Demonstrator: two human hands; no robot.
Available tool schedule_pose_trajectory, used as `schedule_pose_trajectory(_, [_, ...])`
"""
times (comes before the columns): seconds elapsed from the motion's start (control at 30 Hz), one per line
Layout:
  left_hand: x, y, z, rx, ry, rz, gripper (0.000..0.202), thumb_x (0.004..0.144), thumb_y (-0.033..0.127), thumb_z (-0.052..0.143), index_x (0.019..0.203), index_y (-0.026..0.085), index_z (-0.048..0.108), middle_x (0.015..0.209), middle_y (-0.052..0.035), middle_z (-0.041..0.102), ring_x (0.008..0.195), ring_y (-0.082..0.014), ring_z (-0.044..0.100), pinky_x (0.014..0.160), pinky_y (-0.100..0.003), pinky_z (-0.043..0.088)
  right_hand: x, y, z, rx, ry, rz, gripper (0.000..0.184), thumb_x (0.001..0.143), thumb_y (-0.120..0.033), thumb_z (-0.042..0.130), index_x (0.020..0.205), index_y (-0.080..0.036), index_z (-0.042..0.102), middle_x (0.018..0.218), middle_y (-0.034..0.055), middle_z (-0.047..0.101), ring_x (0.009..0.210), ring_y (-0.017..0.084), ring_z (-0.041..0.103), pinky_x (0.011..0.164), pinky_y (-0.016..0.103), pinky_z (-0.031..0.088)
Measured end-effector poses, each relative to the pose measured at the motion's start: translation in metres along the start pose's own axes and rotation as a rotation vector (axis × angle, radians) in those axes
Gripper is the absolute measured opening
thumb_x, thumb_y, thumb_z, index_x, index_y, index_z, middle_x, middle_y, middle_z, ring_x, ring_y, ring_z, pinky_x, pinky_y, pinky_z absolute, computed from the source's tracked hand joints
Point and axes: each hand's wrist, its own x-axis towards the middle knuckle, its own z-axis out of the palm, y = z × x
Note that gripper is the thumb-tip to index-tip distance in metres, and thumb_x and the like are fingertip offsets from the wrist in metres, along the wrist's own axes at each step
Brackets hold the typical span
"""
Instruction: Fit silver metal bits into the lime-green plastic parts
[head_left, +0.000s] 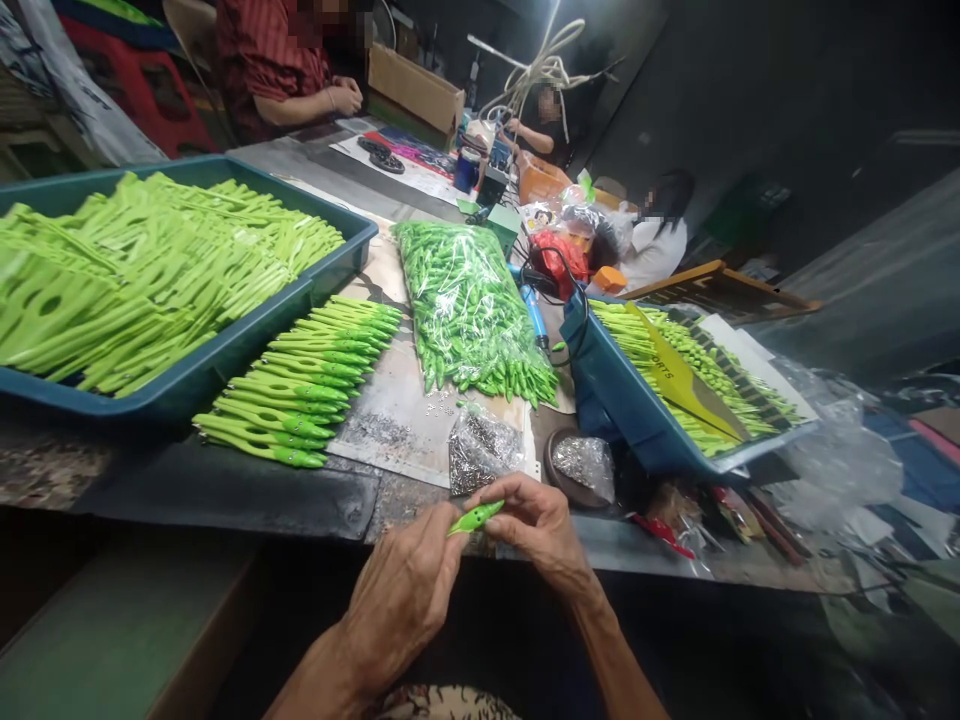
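A small pointed green plastic piece (477, 517) with dark spots on its side is held at the table's near edge. My left hand (405, 575) is closed on its left end, and the fingers cover part of it. My right hand (541, 535) pinches the pointed right end between thumb and fingers. Just beyond the hands lies a clear bag of tiny metal parts (484, 450). Further left, a row of slim green plastic pieces (300, 385) with oval openings lies side by side, dark green tips pointing right.
A blue tray (345, 255) heaped with light green pieces stands left. Behind my hands lies a large clear bag of green pieces (472, 310). Right are a brown bowl (559, 470) with a bag in it and a blue bin (637, 425). Other people sit beyond, one in a red shirt (255, 60).
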Motion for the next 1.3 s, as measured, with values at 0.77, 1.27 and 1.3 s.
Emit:
schedule_pose_trajectory(0.77, [-0.020,-0.013,0.003,0.304,0.131,0.354,0.014,0.091,0.016,0.033,0.093,0.016,0.047,0.071,-0.0022,0.054,0.061,-0.0193,0.058,0.050,-0.030,0.047,-0.020,-0.011,0.011,-0.615,-0.200,-0.160,0.013,0.086,-0.016,0.055,0.095,-0.016,0.064,0.072,-0.0002,0.058,0.053,0.007,0.053,0.050,0.016,0.044])
schedule_pose_trajectory(1.27, [-0.023,-0.015,0.006,0.363,0.182,0.409,0.010,0.088,0.013,0.037,0.093,0.015,0.046,0.069,-0.0026,0.053,0.058,-0.0201,0.056,0.046,-0.031,0.046,-0.021,-0.008,0.019,-0.698,-0.167,-0.268,0.010,0.086,-0.019,0.054,0.088,-0.016,0.063,0.064,-0.0004,0.058,0.050,0.009,0.051,0.049,0.019,0.040])
schedule_pose_trajectory(1.3, [-0.023,-0.015,0.006,0.368,0.189,0.415,0.009,0.088,0.013,0.038,0.092,0.015,0.046,0.068,-0.0026,0.053,0.057,-0.0202,0.055,0.045,-0.031,0.046,-0.021,-0.007,0.018,-0.698,-0.165,-0.269,0.009,0.086,-0.019,0.054,0.088,-0.016,0.063,0.064,-0.0005,0.058,0.050,0.009,0.051,0.049,0.019,0.040])
